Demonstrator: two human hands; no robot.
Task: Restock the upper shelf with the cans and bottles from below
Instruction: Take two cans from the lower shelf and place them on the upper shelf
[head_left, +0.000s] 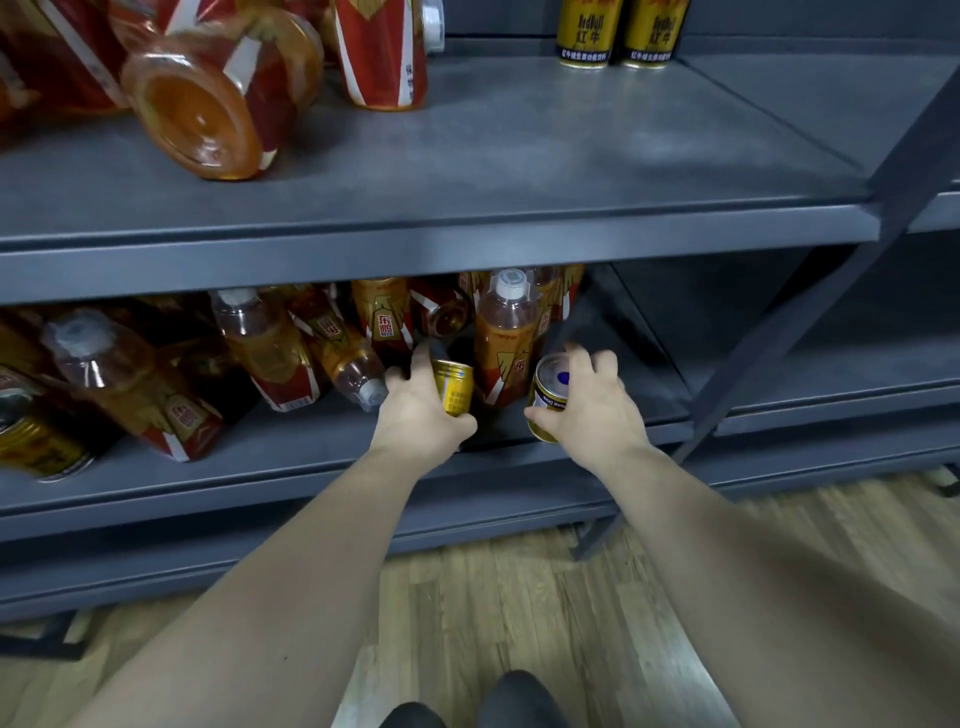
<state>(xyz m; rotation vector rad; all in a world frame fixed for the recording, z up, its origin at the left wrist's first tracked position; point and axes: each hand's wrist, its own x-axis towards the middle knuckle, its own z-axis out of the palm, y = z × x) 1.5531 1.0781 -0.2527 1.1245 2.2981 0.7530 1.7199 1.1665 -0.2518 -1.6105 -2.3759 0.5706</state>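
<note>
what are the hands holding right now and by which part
The left hand grips the left can round its side; the right hand grips the right can round its side, near its top end.

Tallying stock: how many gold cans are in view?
5 cans: two upright on the upper shelf, one in the left hand, one in the right hand, one lying far left below. Bottles may hide more.

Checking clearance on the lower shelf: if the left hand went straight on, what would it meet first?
Probably the orange plastic bottle with the red-and-gold label, directly behind the left hand and the gold metal can it grips; depth is hard to judge.
</note>
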